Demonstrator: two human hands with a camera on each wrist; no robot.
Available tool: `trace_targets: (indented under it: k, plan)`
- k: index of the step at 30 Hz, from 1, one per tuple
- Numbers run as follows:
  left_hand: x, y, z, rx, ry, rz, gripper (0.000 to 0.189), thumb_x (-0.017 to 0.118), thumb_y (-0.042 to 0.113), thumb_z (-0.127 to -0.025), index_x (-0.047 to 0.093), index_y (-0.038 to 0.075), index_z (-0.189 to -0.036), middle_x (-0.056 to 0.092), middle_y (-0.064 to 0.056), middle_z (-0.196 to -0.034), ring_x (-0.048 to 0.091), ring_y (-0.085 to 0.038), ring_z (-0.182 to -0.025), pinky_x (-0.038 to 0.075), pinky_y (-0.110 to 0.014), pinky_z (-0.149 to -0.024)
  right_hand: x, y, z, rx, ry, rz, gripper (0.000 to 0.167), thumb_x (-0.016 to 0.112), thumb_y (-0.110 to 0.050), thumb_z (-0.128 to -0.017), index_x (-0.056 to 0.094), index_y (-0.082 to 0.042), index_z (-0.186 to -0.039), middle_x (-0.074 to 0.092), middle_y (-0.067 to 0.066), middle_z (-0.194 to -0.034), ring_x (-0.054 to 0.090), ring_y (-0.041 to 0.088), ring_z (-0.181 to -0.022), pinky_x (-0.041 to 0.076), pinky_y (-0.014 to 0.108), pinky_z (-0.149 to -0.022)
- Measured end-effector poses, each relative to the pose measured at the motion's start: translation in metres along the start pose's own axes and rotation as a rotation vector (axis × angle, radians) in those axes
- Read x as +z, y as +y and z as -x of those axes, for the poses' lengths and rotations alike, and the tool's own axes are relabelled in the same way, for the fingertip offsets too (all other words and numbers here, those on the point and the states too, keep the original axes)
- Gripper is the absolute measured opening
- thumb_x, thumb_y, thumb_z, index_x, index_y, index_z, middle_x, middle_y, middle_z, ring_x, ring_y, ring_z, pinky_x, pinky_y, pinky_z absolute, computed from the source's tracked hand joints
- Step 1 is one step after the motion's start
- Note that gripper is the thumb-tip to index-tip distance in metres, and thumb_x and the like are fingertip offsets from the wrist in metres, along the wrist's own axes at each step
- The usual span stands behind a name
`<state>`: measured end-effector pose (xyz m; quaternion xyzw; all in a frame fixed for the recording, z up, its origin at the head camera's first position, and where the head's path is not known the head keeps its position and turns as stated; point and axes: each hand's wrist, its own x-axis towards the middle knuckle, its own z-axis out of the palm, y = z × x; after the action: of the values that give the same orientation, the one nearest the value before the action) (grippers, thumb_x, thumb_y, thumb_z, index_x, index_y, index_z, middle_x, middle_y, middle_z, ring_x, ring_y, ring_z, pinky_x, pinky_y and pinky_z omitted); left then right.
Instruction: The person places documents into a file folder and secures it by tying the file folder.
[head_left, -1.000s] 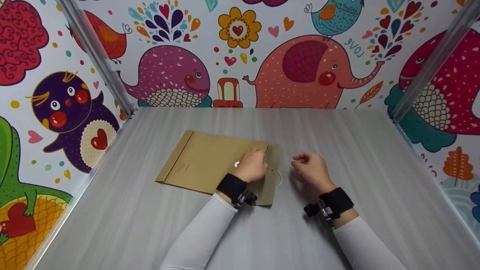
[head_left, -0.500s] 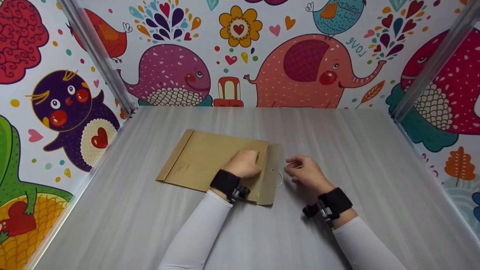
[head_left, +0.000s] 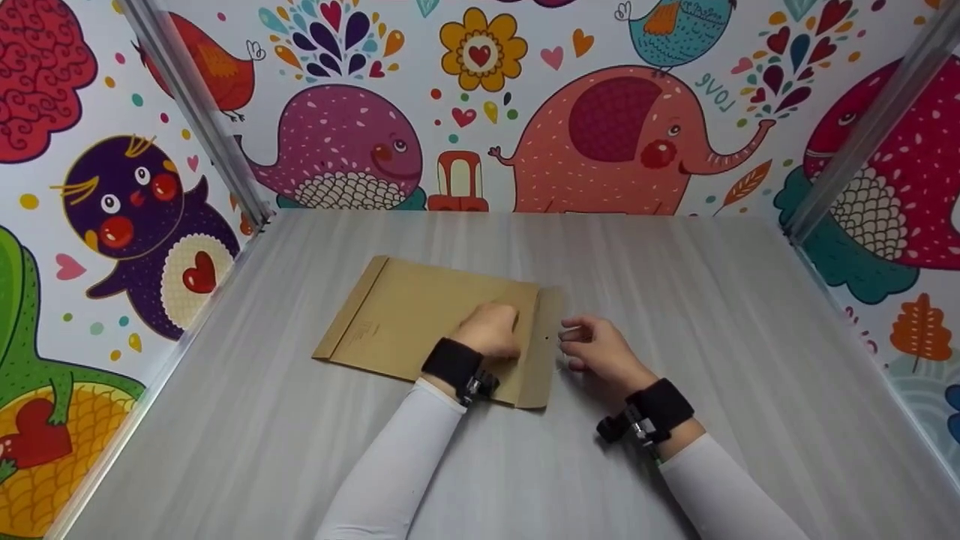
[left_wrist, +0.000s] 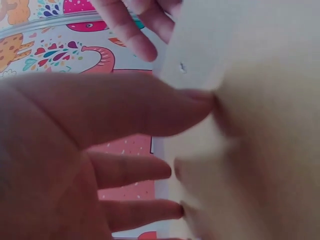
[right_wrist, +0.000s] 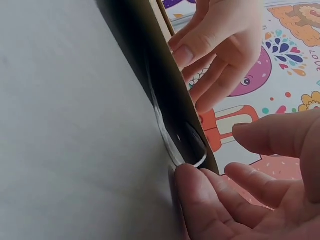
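Observation:
A brown kraft-paper document envelope [head_left: 416, 300] lies flat on the table, its flap [head_left: 550, 319] extended to the right. My left hand [head_left: 487, 330] rests on the envelope beside the flap fold; in the left wrist view its thumb and fingertips touch the paper. Just right of the flap is my right hand [head_left: 604, 352], its fingers loosely bent and spread apart. In the right wrist view, a looped white string [right_wrist: 162, 125] hangs under the flap's dark underside, and a fingertip of the right hand touches the loop's end. A small hole [left_wrist: 182, 67] shows in the flap.
The grey wood-grain table [head_left: 300, 442] extends around the envelope. Printed cartoon walls [head_left: 465, 112] stand at the back and both sides, with metal posts [head_left: 199, 112] at the corners. Each wrist bears a black strap [head_left: 452, 364] with a small camera.
My left hand has shifted left on the envelope, covering the white round button seen earlier. My right hand has moved left to the flap's edge, and its fingers have spread.

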<state>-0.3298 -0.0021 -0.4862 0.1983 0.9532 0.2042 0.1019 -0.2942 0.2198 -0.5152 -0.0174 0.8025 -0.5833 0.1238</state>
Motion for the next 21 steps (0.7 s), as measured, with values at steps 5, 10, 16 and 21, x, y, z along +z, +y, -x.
trace_targets:
  k: [5, 10, 16, 21]
  plan:
    - [0.007, 0.005, 0.000, -0.044, -0.017, -0.112, 0.023, 0.079, 0.016, -0.083, 0.072, 0.008, -0.103, 0.066, -0.010, -0.108, 0.059, -0.028, -0.094, 0.052, -0.045, -0.067, 0.004, 0.001, 0.000, 0.030, -0.003, -0.045, 0.052, 0.066, -0.001, -0.097, 0.053, 0.009, -0.146, 0.069, 0.024, -0.125, 0.068, 0.014, -0.091, 0.060, 0.027, -0.068]
    - [0.013, 0.011, 0.001, -0.054, -0.016, -0.184, 0.028, 0.079, 0.022, -0.084, 0.076, 0.010, -0.109, 0.066, -0.013, -0.117, 0.063, -0.036, -0.107, 0.056, -0.051, -0.071, 0.005, 0.001, -0.001, 0.036, 0.000, -0.062, 0.053, 0.065, 0.000, -0.096, 0.052, 0.009, -0.146, 0.068, 0.022, -0.123, 0.068, 0.013, -0.087, 0.059, 0.026, -0.066]
    - [0.015, 0.021, 0.004, 0.016, -0.012, -0.211, 0.031, 0.079, 0.024, -0.085, 0.076, 0.010, -0.113, 0.068, -0.014, -0.117, 0.065, -0.036, -0.107, 0.057, -0.048, -0.074, 0.004, 0.003, -0.003, 0.016, 0.061, 0.005, 0.049, 0.068, 0.003, -0.091, 0.060, 0.007, -0.139, 0.066, 0.010, -0.102, 0.063, 0.012, -0.070, 0.054, 0.026, -0.058]
    - [0.018, 0.030, 0.007, 0.072, -0.011, -0.214, 0.029, 0.081, 0.027, -0.083, 0.075, 0.012, -0.107, 0.070, -0.011, -0.112, 0.067, -0.034, -0.105, 0.057, -0.047, -0.078, -0.004, 0.006, -0.003, -0.007, 0.133, 0.089, 0.046, 0.065, 0.006, -0.086, 0.067, 0.004, -0.132, 0.062, 0.006, -0.090, 0.057, 0.011, -0.060, 0.048, 0.026, -0.051]
